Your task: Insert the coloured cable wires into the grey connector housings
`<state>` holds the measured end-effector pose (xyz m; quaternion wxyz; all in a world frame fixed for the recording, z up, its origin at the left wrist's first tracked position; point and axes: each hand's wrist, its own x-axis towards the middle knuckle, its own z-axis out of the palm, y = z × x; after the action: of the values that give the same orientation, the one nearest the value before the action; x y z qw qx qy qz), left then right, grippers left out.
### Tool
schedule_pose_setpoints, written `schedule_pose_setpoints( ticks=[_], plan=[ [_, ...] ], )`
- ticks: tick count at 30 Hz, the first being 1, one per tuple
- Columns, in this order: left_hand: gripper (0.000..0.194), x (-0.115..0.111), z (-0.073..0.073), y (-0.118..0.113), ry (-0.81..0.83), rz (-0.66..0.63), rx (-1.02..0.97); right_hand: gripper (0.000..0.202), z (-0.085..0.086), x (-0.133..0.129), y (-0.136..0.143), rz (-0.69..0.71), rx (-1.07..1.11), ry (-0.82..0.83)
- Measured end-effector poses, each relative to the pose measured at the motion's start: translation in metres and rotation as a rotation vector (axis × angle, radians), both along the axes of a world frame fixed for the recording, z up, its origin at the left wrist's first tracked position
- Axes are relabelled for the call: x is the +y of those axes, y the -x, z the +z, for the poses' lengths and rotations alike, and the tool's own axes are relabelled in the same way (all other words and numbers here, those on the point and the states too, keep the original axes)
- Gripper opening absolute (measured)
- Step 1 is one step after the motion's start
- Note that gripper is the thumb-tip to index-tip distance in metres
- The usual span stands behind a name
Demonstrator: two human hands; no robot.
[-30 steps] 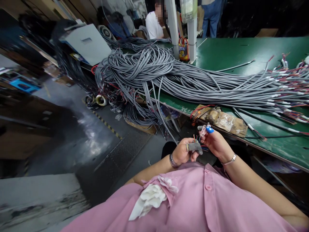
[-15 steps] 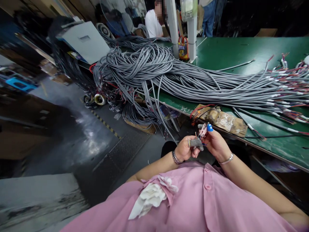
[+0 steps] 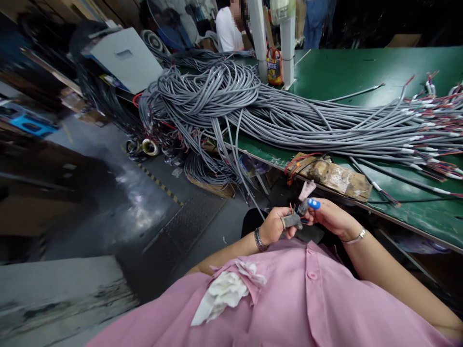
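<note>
In front of my pink shirt, both hands are held close together just off the bench edge. My left hand point(image 3: 275, 226) is closed, with a grey cover on a finger, around thin coloured wires point(image 3: 292, 209) whose ends stick up. My right hand point(image 3: 333, 218) is closed beside it, its thumb in a blue cover and a finger in a grey one. From its fingers juts a small pale pink clip-like tool point(image 3: 307, 190). Fingers hide its lower part and where it meets the wires.
A thick bundle of grey cables point(image 3: 289, 123) lies along the green bench point(image 3: 336, 72), stripped ends at right. A taped cardboard piece point(image 3: 336, 178) sits at the near edge. Behind are a post, a small bag point(image 3: 274, 67), a grey box point(image 3: 126, 60) and a person point(image 3: 228, 30).
My right hand has turned and shifted slightly right and down, its thumb now lying flatter. The pale pink tool now points up, beyond the fingers. My left hand stays nearly in place.
</note>
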<state>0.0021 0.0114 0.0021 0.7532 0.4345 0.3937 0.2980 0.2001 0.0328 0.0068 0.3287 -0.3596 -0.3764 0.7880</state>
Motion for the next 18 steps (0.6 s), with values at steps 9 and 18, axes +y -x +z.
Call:
schedule_pose_setpoints(
  ticks=[9,18],
  plan=[
    [0.042,-0.002,0.0,-0.008,-0.06,-0.214,0.145,0.028,0.009,-0.004,0.01,0.047,-0.337,-0.378],
    [0.04,-0.003,0.0,-0.006,-0.115,0.082,0.075,0.035,-0.003,-0.01,-0.006,0.028,-0.279,-0.145]
  ],
)
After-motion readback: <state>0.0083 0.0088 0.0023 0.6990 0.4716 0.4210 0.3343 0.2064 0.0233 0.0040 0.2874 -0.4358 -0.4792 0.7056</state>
